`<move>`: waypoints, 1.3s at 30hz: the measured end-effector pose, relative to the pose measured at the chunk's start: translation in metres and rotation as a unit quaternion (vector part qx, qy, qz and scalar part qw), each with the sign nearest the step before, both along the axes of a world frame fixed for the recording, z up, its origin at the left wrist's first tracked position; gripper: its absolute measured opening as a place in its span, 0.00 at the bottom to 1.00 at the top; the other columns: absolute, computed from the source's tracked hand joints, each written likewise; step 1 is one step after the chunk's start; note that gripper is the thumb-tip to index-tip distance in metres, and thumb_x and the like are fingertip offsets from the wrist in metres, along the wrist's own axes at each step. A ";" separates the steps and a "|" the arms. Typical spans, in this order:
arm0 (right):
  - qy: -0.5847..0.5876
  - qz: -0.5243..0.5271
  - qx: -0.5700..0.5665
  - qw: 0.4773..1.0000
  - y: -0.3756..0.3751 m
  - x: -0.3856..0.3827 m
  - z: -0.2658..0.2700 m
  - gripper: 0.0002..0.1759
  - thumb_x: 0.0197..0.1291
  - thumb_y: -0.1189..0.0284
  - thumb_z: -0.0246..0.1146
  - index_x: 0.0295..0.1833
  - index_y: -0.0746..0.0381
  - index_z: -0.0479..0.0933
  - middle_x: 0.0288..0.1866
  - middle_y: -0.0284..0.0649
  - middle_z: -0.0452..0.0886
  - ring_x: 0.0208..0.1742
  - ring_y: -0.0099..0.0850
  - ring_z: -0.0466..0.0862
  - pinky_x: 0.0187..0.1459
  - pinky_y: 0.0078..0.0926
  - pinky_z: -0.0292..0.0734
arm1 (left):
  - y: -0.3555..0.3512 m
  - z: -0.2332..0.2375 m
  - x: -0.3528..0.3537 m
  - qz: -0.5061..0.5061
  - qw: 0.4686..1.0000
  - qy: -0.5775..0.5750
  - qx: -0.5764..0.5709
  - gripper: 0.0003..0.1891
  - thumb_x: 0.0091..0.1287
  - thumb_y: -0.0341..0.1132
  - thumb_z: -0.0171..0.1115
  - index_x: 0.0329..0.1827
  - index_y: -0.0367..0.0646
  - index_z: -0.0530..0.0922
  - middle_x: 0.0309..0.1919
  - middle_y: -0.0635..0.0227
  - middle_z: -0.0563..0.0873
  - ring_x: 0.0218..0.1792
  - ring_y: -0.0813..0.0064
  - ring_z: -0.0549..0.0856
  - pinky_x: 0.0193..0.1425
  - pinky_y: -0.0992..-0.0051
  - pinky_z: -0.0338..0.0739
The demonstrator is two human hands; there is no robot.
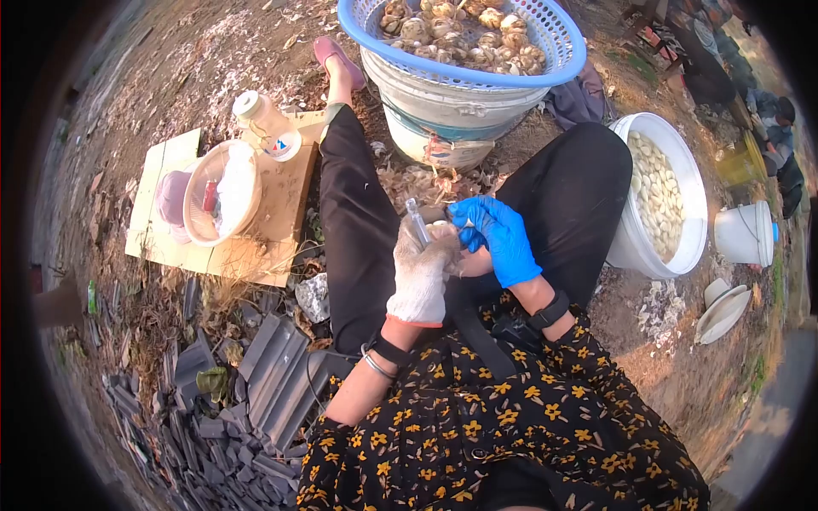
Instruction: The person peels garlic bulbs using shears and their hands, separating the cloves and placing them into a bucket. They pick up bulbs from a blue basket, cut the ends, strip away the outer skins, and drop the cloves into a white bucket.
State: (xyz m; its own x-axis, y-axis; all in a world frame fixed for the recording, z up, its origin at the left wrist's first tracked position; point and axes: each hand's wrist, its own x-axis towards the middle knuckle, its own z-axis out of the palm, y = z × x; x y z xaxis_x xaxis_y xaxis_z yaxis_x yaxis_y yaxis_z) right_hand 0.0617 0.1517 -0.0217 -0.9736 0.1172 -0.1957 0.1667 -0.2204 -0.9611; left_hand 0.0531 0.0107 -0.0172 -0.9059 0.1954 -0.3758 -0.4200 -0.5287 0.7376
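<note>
My left hand (423, 271), in a soiled white knit glove, is closed in front of my lap. A slim tool with a clear handle (417, 221) sticks up from its grip; the tool's working end is hidden. Pale garlic (440, 228) shows at the fingertips of that hand. Close beside it, my right hand (501, 238) wears a blue rubber glove, its fingers pinched on a small whitish garlic clove (468, 224). Past my knees, a blue basket (464, 78) of unpeeled garlic bulbs (452, 32) rests on a large white bucket (464, 115).
Peeled cloves (656, 196) fill a white bucket (692, 200) by my right knee. A smaller pail (745, 237) stands beyond. On cardboard (277, 200) at left are a plastic jar (271, 128) and a pale basket (226, 194). Broken roof tiles (277, 375) lie lower left. Another person (777, 140) sits far right.
</note>
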 end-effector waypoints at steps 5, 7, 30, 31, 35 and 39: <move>-0.079 -0.064 -0.252 0.962 0.019 0.002 -0.003 0.18 0.70 0.67 0.58 0.59 0.67 0.78 0.41 0.40 0.85 0.27 0.15 0.72 0.26 0.10 0.65 | -0.007 0.009 -0.002 -0.032 0.999 -0.016 -0.018 0.11 0.68 0.24 0.60 0.51 0.41 0.74 0.32 0.72 0.82 0.21 0.87 0.76 0.21 0.85 0.71; -0.061 -0.076 -0.248 0.964 0.025 0.006 0.000 0.19 0.69 0.68 0.59 0.60 0.68 0.77 0.42 0.41 0.85 0.26 0.16 0.71 0.25 0.10 0.65 | -0.007 0.001 -0.006 -0.041 0.998 -0.033 -0.028 0.08 0.69 0.25 0.59 0.49 0.42 0.74 0.29 0.72 0.81 0.21 0.87 0.75 0.20 0.85 0.68; 0.081 -0.010 0.090 0.993 0.010 0.014 0.031 0.19 0.63 0.87 0.56 0.59 0.66 0.78 0.49 0.36 0.83 0.46 0.24 0.83 0.50 0.22 0.81 | -0.009 0.001 -0.006 -0.016 0.997 0.014 -0.078 0.09 0.68 0.27 0.61 0.50 0.41 0.79 0.26 0.76 0.79 0.17 0.89 0.72 0.19 0.87 0.65; 0.085 -0.003 0.094 0.992 0.012 0.014 0.031 0.19 0.64 0.86 0.56 0.60 0.66 0.77 0.50 0.36 0.83 0.46 0.24 0.83 0.50 0.22 0.80 | -0.010 0.002 -0.007 -0.025 0.996 0.021 -0.085 0.09 0.68 0.27 0.61 0.50 0.41 0.80 0.27 0.76 0.80 0.17 0.89 0.72 0.19 0.87 0.64; 0.072 0.019 0.044 0.996 0.016 0.018 0.031 0.20 0.67 0.81 0.53 0.64 0.66 0.75 0.53 0.38 0.84 0.44 0.23 0.83 0.47 0.19 0.79 | -0.014 0.009 -0.006 -0.063 0.990 0.044 -0.121 0.10 0.68 0.28 0.63 0.51 0.39 0.81 0.30 0.76 0.82 0.20 0.90 0.75 0.22 0.87 0.67; 0.031 0.025 0.026 0.999 0.018 0.020 0.032 0.19 0.69 0.77 0.52 0.63 0.65 0.76 0.50 0.37 0.85 0.35 0.19 0.81 0.38 0.15 0.76 | -0.012 0.021 0.002 -0.110 0.982 0.089 -0.129 0.12 0.66 0.27 0.66 0.51 0.36 0.82 0.37 0.70 0.86 0.36 0.82 0.85 0.36 0.82 0.79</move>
State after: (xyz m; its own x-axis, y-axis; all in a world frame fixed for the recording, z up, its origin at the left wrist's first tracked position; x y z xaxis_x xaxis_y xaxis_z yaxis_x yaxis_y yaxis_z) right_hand 0.0815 0.1694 0.0101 -0.9887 0.0759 -0.1290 0.1153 -0.1627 -0.9799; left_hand 0.0549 -0.0008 0.0043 -0.9085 0.3122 -0.2777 -0.3550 -0.2260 0.9072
